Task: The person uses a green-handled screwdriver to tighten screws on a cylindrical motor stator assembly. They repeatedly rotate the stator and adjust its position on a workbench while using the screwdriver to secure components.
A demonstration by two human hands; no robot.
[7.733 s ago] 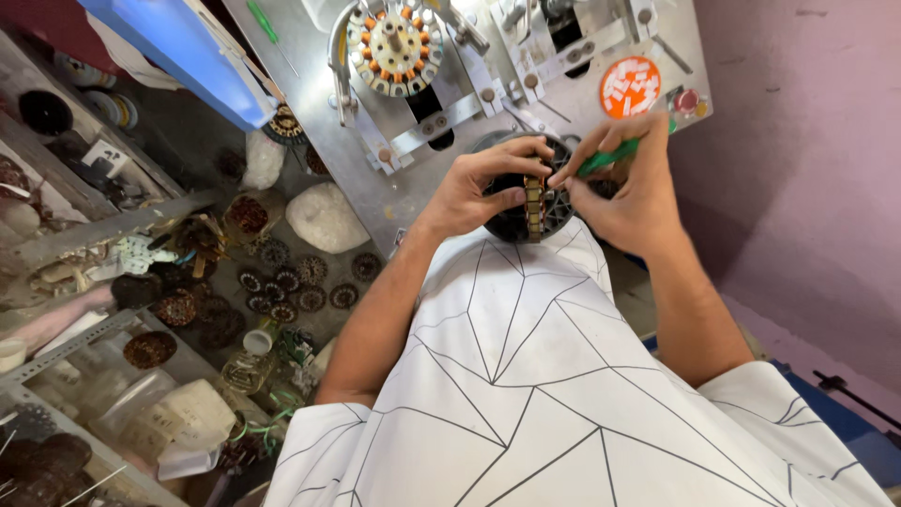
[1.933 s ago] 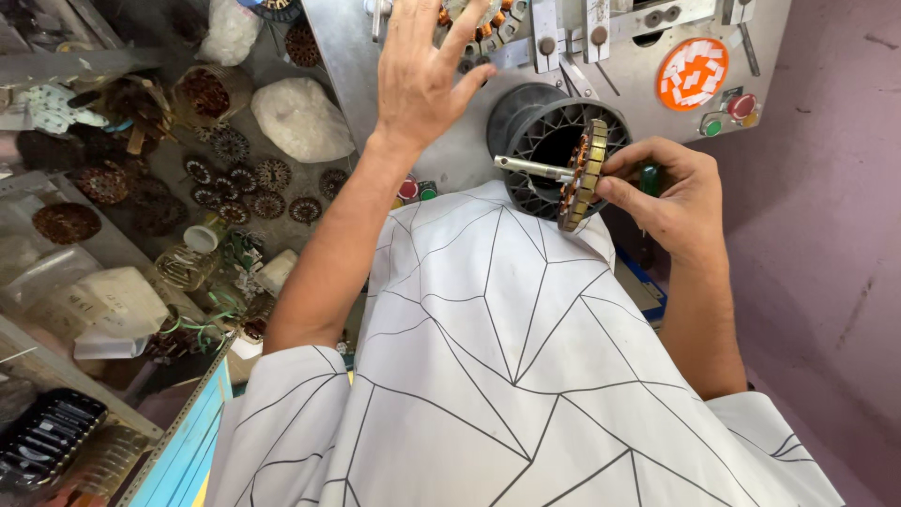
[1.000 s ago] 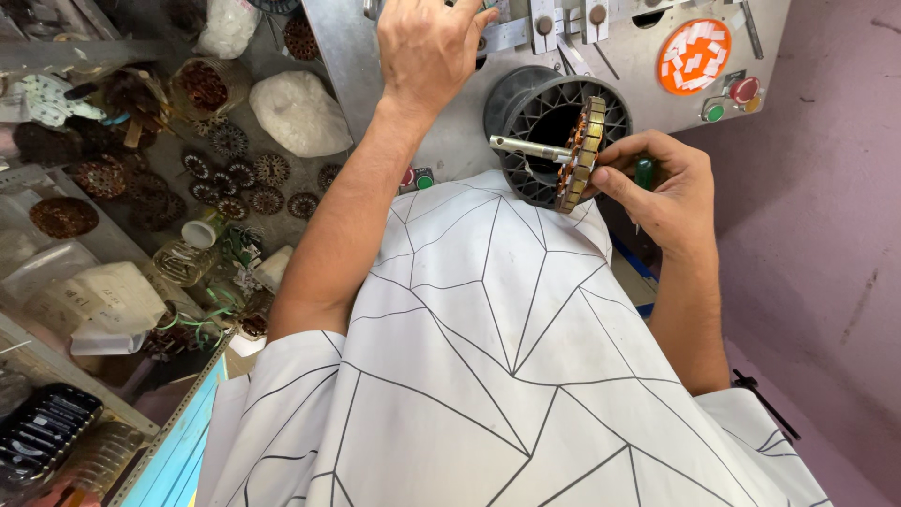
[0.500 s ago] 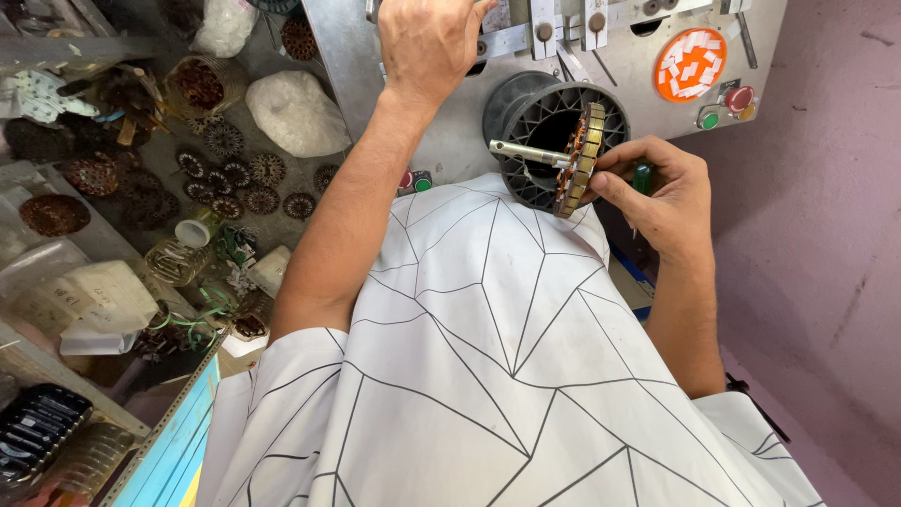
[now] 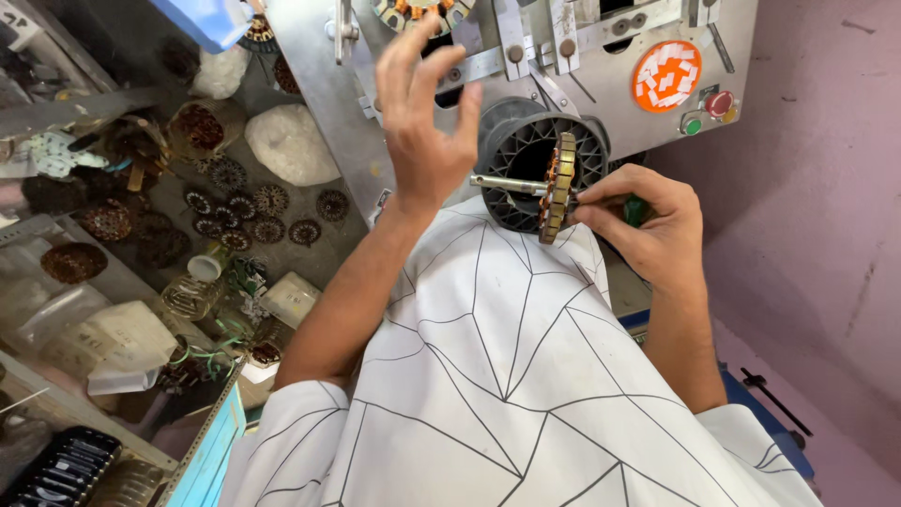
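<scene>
Right fingers: pinching the rim of the wound stator (image 5: pixel 559 188), thumb and fingertips (image 5: pixel 593 199) on its right face, right hand (image 5: pixel 648 230) curled behind.
Green tool: tucked in the same grip, only a dark green tip (image 5: pixel 635 208) showing past the knuckles.
Stator: on edge, copper coils facing outward, metal shaft (image 5: pixel 507 183) poking out left of the pinch toward the other hand.
Left fingers: spread wide and slightly curled, gripping nothing, left hand (image 5: pixel 424 122) hovering up and left of the shaft end.
Behind the pinch: black ribbed housing (image 5: pixel 533 155), mouth open just beyond the stator, set against the grey machine panel (image 5: pixel 601 70).
Further left of the open hand: loose wound coils (image 5: pixel 253 202) scattered on the bench, white lumpy bag (image 5: pixel 289 143) beside them.
Slip risk: one-handed edge pinch plus a tool in the same fingers, likely a weak hold; stator could tip off the fingertips and drop onto the lap.
Winding risk: fingertips right on the coil face; too hard a squeeze, or the tool tip dragging, could nick copper wire.
Alignment risk: shaft tilted against the housing mouth could jam or scrape the ribs.
Snag risk: free hand close to the fixture brackets (image 5: pixel 511 42) overhead.
</scene>
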